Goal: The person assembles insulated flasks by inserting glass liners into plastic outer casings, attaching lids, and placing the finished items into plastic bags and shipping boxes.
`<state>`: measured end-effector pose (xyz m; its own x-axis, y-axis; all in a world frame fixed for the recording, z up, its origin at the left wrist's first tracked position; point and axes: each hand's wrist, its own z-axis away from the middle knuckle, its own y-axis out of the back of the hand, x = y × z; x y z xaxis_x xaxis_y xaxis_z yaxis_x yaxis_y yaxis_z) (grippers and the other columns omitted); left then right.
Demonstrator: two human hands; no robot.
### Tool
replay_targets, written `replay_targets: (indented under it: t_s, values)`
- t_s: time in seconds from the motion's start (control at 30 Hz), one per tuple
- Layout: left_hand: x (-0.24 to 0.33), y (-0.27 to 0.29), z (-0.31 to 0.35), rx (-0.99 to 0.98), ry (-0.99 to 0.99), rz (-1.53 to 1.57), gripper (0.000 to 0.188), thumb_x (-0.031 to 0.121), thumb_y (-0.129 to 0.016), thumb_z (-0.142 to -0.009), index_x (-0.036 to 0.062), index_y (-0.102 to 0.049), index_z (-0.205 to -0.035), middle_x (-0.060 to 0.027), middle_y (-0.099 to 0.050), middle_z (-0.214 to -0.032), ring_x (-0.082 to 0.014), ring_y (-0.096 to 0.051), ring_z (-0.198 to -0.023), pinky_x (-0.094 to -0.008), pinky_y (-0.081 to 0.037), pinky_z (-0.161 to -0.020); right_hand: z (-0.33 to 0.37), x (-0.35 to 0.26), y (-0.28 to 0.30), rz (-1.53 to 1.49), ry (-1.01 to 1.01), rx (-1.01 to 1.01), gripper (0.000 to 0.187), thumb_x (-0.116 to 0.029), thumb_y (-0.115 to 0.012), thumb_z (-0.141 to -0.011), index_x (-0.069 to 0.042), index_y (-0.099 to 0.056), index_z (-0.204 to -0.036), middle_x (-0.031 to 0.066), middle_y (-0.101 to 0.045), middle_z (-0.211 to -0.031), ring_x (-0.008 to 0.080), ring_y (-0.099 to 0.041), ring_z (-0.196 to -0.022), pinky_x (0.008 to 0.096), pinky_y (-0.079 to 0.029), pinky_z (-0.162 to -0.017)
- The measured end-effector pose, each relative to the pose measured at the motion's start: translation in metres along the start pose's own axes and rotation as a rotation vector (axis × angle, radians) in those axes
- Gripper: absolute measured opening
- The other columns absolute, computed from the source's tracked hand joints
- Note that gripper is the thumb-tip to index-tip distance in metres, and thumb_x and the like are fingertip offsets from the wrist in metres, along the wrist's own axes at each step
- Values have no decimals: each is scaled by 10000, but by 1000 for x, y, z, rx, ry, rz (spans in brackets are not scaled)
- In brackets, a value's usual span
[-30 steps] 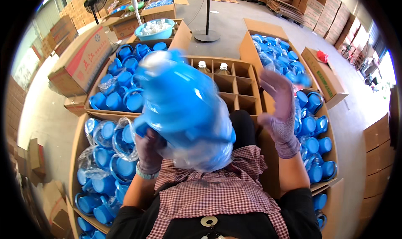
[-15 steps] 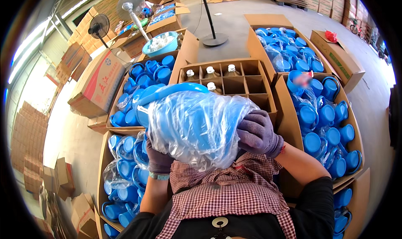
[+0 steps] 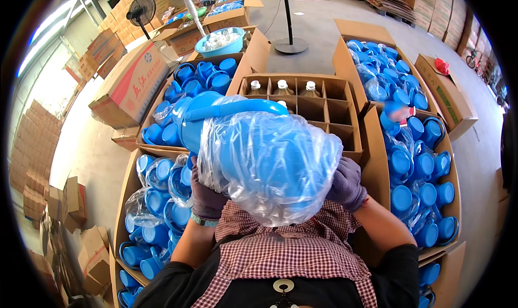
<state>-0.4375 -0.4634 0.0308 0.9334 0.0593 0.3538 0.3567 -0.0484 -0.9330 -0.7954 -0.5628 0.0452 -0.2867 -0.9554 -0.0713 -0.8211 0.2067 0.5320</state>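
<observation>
1. while i look down through the head camera, a blue jug point(image 3: 259, 151) lies tilted across the middle of my view, held above the checked apron point(image 3: 286, 254); a clear bag point(image 3: 270, 213) wraps most of it, leaving the left end bare.
2. my left hand point(image 3: 209, 197), in a purplish glove, is clasped against the lower left side of the jug; most of its fingers are hidden from me.
3. my right hand point(image 3: 348, 185), gloved alike, has its fingers curled in on the bag at the jug's right end.
4. just beyond the jug i see a divided carton point(image 3: 335, 85), with white-capped bottles point(image 3: 310, 90) in some cells.
5. a left carton point(image 3: 127, 189) and a right carton point(image 3: 375, 167) flank me, both filled with blue pieces point(image 3: 426, 194).
6. farther off, a light-blue basin point(image 3: 222, 51) holds small white items point(image 3: 218, 39).
</observation>
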Motion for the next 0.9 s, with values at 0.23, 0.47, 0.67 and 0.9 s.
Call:
replay_targets:
  t_s: [0.23,0.47,0.67,0.9]
  values:
    - [10,2,-5,-87,-1,11,600,514,-379,-1097,81,-528,-1484,-126,-617,-1441,-312,-592,-1311,-494,-445,-1142,-13,-22,27,-260,-305,-53,413,-310,-856,-701,-41,-758,-999,140,-759,-996,332,-751,-881,425,-579,-784]
    - [-31,-56,0,391,-261,-193,546,506,-487,-1073,124,-535,-1461,-117,-600,-1444,-309,-585,-1309,-510,-470,-1112,8,9,-36,-195,-417,92,321,-212,-789,-802,-50,-728,-1073,108,-740,-1033,303,-715,-929,410,-553,-836]
    - [-2,-16,-8,36,-283,-315,600,516,-526,-1058,77,-496,-1465,-151,-580,-1456,-332,-571,-1326,-528,-460,-1125,49,-32,-71,-1228,-1306,-127,292,-147,-679,-932,-31,-690,-1200,106,-725,-1152,262,-680,-1077,377,-521,-960]
    - [13,11,41,62,-247,-450,740,598,-554,-1011,-19,-538,-1420,-108,-650,-1018,-234,-632,-877,-377,-528,-808,-10,9,31,-127,-857,-176,318,21,-537,-899,13,-703,-1170,216,-707,-1113,299,-685,-1049,389,-542,-932]
